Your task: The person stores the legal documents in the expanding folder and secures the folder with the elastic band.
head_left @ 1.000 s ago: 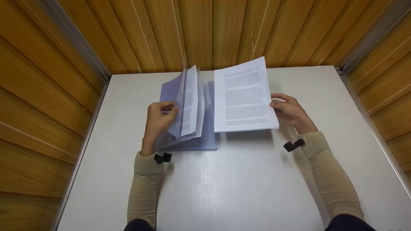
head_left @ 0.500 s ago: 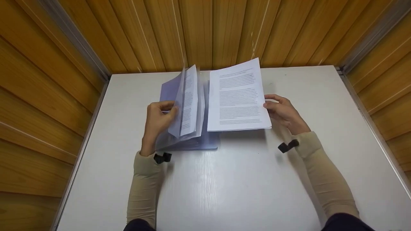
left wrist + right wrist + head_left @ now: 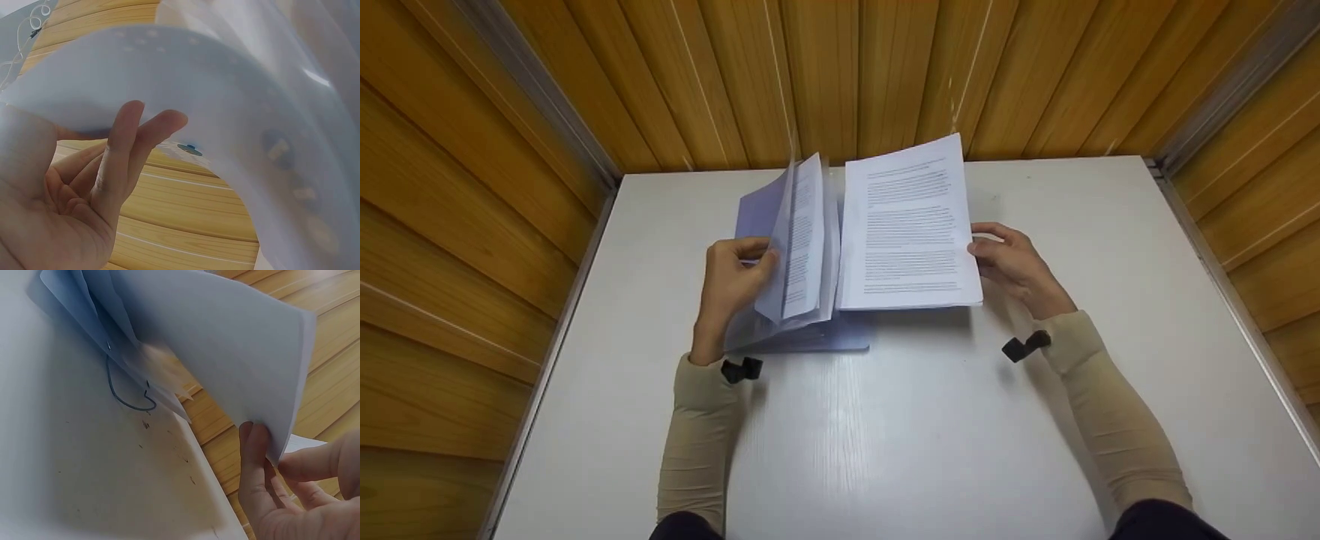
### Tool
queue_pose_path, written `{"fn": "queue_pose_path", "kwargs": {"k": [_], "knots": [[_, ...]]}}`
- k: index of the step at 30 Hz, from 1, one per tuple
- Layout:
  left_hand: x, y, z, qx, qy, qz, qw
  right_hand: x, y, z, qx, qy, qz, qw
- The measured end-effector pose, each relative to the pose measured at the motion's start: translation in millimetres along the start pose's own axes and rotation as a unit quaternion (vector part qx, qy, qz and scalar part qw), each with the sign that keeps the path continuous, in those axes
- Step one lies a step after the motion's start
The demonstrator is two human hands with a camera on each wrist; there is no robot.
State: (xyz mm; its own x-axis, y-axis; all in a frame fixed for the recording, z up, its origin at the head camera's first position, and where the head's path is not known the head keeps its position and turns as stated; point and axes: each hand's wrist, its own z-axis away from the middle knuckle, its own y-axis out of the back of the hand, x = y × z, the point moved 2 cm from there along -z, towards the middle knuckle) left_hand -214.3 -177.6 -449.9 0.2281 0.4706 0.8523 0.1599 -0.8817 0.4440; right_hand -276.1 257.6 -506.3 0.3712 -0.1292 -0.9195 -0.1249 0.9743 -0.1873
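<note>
A purple-blue plastic folder (image 3: pixel 847 336) stands partly opened at the far middle of the table. My left hand (image 3: pixel 733 274) pinches its raised translucent leaf (image 3: pixel 225 95) at the left side; the leaf bows in the left wrist view. Printed pages (image 3: pixel 804 247) stand upright among the clear sleeves. My right hand (image 3: pixel 1020 266) pinches a thin stack of printed sheets (image 3: pixel 911 240) by its right edge. The stack is tilted above the table, its left edge beside the sleeves. In the right wrist view, thumb and fingers clasp the stack's corner.
The white table (image 3: pixel 840 435) extends toward me and to both sides. Wood-panelled walls (image 3: pixel 885 75) enclose it at the back, left and right. A dark curved loop (image 3: pixel 126 405) shows below the folder in the right wrist view.
My right hand has carried the sheets leftward, so their left edge now comes up to the folder's sleeves and covers part of the folder. My left hand has stayed in place.
</note>
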Motion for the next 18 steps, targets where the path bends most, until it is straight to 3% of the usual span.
{"fn": "queue_pose_path", "kwargs": {"k": [18], "knots": [[1.5, 1.3, 0.3, -0.007, -0.001, 0.003, 1.0, 3, -17, 2.0, -0.012, 0.007, -0.001, 0.9999]]}}
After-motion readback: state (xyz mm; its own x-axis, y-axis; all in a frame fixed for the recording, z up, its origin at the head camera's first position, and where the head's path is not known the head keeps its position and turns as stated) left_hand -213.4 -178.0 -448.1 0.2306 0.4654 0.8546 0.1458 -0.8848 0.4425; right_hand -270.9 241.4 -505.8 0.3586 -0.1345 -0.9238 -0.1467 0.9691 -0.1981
